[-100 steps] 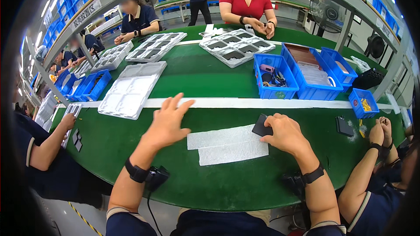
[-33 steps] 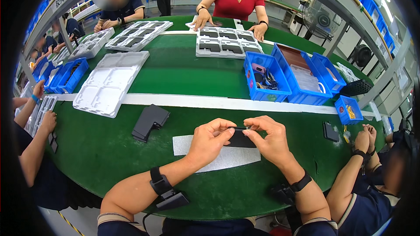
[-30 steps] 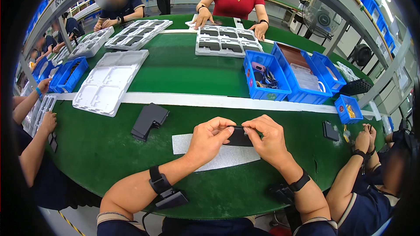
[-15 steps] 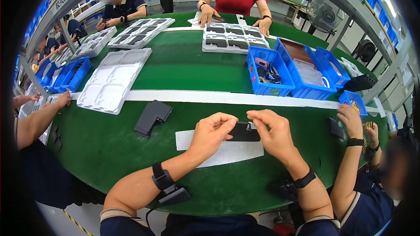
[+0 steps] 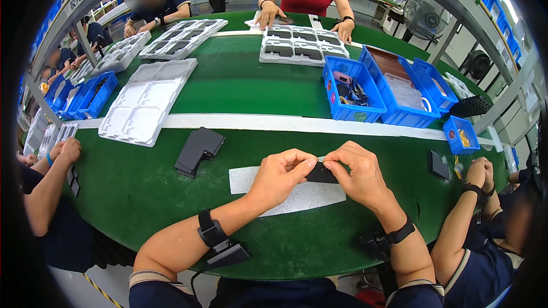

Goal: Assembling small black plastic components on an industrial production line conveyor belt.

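Observation:
A flat black part lies on a pale grey foam-like sheet on the green table, partly hidden by my hands. Over its far edge my left hand pinches with thumb and forefinger. My right hand pinches just beside it, the fingertips of both almost meeting. Something small and pale shows between them, too small to name. Left of the sheet sits a stack of black L-shaped parts.
Beyond a white strip stand a white plastic tray and blue bins holding tools and parts. A small blue bin and black parts are at right. Co-workers sit on both sides and opposite.
My hands have come together, fingertips now nearly touching over the black part. The right-hand co-worker has drawn both hands together, away from the small bin; the left-hand co-worker's hands also joined.

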{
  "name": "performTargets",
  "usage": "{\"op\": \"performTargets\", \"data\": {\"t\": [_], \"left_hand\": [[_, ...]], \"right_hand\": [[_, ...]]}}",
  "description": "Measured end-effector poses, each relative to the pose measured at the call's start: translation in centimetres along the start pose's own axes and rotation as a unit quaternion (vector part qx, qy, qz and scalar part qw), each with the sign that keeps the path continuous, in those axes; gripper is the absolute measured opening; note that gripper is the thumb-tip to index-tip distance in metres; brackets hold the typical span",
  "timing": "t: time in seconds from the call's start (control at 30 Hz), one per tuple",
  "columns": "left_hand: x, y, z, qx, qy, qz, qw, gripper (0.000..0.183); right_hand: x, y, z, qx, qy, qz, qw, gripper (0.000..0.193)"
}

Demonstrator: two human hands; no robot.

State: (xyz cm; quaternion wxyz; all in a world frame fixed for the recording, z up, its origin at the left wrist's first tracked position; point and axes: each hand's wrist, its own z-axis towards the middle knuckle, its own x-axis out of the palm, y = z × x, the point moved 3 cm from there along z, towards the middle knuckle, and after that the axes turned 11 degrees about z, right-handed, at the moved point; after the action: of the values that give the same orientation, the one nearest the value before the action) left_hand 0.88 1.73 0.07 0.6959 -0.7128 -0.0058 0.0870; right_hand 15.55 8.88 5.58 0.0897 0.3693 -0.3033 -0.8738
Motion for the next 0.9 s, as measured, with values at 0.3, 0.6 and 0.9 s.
{"op": "performTargets", "data": {"t": [0.3,0.6,0.9], "left_hand": [[0.0,-0.1,0.0,0.025,-0.010,0.054,0.998,0.020],[0.1,-0.2,0.1,0.045,0.006,0.058,0.997,0.019],[-0.3,-0.4,0.2,0.033,0.003,0.012,0.999,0.016]], "right_hand": [[0.4,0.3,-0.2,-0.021,-0.010,-0.019,1.000,0.004],[0.1,-1.8,-0.5,0.155,0.045,0.189,0.969,0.011],[1.4,-4.1,-1.2,0.253,0.036,0.339,0.906,0.014]]}}
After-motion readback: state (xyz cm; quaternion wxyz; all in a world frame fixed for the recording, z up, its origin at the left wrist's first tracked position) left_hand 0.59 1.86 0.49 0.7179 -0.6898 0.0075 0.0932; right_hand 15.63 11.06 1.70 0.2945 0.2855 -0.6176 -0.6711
